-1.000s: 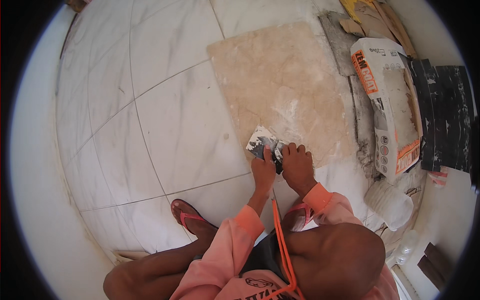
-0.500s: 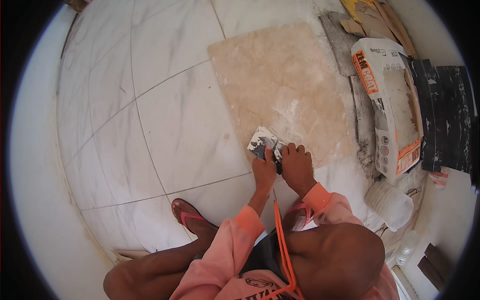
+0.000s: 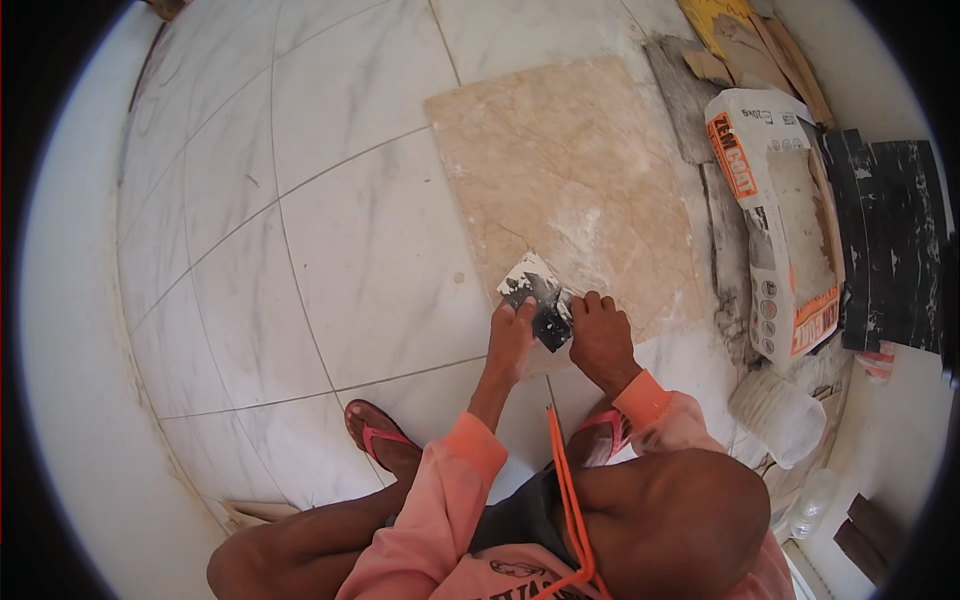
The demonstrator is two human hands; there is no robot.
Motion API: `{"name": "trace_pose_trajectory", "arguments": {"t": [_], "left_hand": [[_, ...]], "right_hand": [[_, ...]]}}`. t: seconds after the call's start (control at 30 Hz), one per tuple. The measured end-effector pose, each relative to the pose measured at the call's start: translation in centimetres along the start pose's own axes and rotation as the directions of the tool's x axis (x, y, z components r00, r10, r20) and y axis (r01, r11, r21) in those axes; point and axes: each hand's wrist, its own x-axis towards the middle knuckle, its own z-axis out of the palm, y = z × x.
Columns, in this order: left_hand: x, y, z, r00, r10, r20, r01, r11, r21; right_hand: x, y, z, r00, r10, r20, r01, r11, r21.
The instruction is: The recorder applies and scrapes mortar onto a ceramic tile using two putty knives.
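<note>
A flat, black, square-cornered piece (image 3: 550, 318), like a putty spreader, is smeared with white paste along its far edge. My left hand (image 3: 512, 335) grips its left side, with the thumb on top. At its right side my right hand (image 3: 604, 340) is closed, fingers curled down; whether it pinches this piece or a second thin one is hidden. Both hands are over the near part of a beige marbled tile (image 3: 560, 150), which lies on the white floor. A chalky white smear (image 3: 582, 235) marks the tile just beyond my hands.
White veined floor tiles (image 3: 370, 240) spread left and ahead. To the right lie an opened white-and-orange sack (image 3: 765, 230) with grey powder, black sheets (image 3: 890, 240), a clear plastic bag (image 3: 775, 415) and cardboard scraps (image 3: 755, 50). My sandalled feet (image 3: 385, 440) are close to the tile's near edge.
My left hand has shifted slightly left and my right hand slightly right, so they are farther apart. The black piece has turned and more of its face shows.
</note>
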Motion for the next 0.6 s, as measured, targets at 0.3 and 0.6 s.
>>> {"name": "trace_pose_trajectory", "arguments": {"t": [0.3, 0.6], "left_hand": [[-1.2, -3.4, -1.1, 0.977, -0.031, 0.209, 0.052, 0.994, -0.095], [-1.3, -3.7, -1.7, 0.943, 0.02, 0.333, 0.059, 0.973, -0.224]], "right_hand": [[-1.9, -2.6, -0.8, 0.996, -0.086, 0.015, 0.085, 0.995, 0.055], [-1.7, -3.0, -1.3, 0.982, -0.189, -0.011, 0.189, 0.972, 0.139]]}}
